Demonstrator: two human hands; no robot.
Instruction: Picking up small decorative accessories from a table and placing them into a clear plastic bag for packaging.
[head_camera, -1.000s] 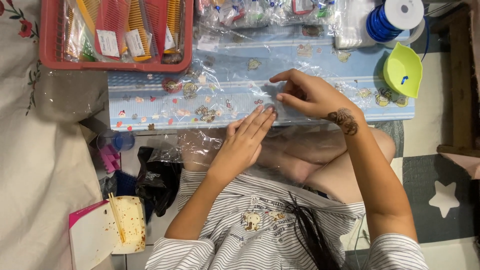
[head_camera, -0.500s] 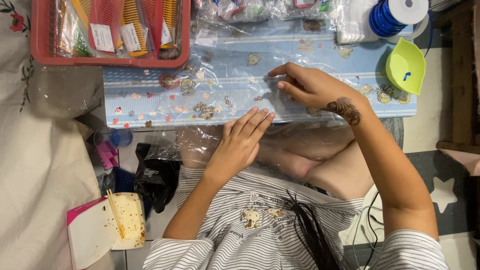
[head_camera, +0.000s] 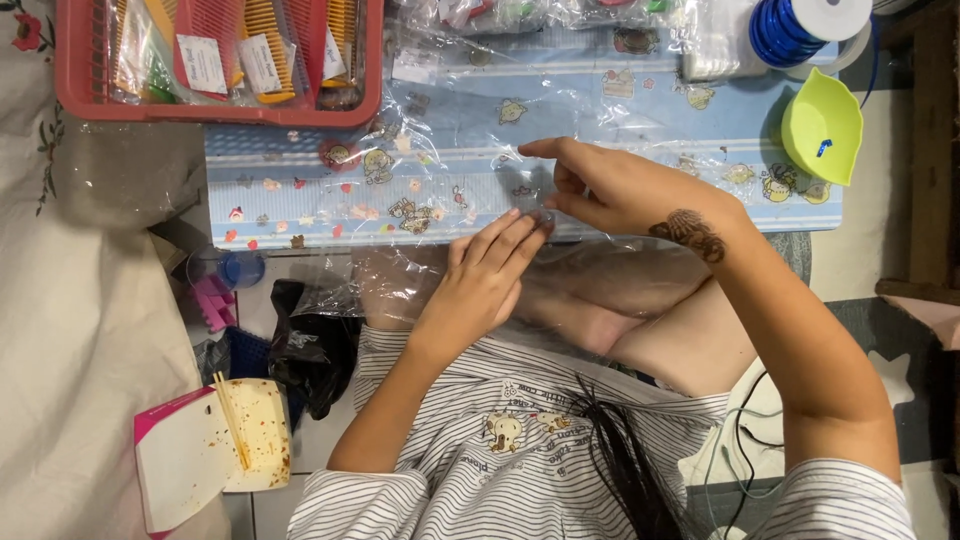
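My left hand (head_camera: 482, 275) lies flat with fingers together on a clear plastic sheet (head_camera: 455, 165) at the near edge of a light-blue patterned low table (head_camera: 300, 205). My right hand (head_camera: 610, 188) hovers just above and to the right of it, thumb and fingers pinching the clear plastic, index finger pointing left. The fingertips of both hands nearly meet at the table's edge. Small coloured pieces (head_camera: 340, 155) lie scattered under and around the plastic. Whether anything small is pinched besides the plastic is hidden.
A red basket (head_camera: 70, 70) holding packaged combs sits at the far left. A yellow-green bowl (head_camera: 822, 125) and a blue wire spool (head_camera: 790, 30) stand at the far right. An open food box with chopsticks (head_camera: 215, 450) rests on the floor at my left.
My right hand has moved slightly left and closer to my left hand's fingertips. The left hand stays flat on the plastic.
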